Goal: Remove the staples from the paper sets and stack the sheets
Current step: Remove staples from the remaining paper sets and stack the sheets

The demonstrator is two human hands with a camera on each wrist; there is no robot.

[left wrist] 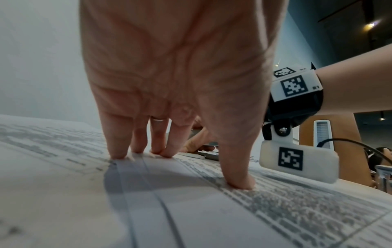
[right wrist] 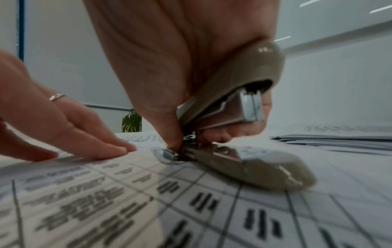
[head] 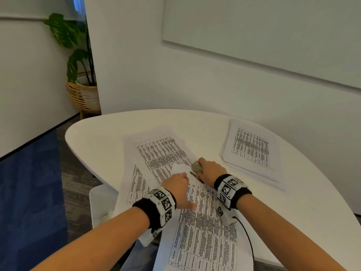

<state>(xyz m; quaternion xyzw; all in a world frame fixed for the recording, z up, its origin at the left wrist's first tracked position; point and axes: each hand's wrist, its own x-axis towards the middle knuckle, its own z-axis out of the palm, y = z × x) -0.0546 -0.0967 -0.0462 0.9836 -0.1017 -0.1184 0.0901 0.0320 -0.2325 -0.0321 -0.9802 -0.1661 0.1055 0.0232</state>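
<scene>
A stapled paper set point(head: 203, 222) printed with tables lies on the white table point(head: 93, 133) in front of me. My left hand point(head: 176, 189) presses down on it with straight fingers point(left wrist: 137, 147) and thumb point(left wrist: 239, 181). My right hand point(head: 210, 170) grips a beige stapler point(head: 196, 167) at the set's far corner. In the right wrist view the stapler point(right wrist: 244, 104) gapes wide; its base point(right wrist: 254, 166) lies flat on the sheet and its metal tip point(right wrist: 169, 154) touches the paper under my fingertip. No staple is visible.
A pile of loose sheets point(head: 252, 151) lies at the table's far right, also low in the right wrist view point(right wrist: 339, 141). More printed sheets point(head: 160, 151) spread under and beyond my hands. A white chair point(head: 101, 202) stands at the left edge, a potted plant point(head: 82, 75) beyond.
</scene>
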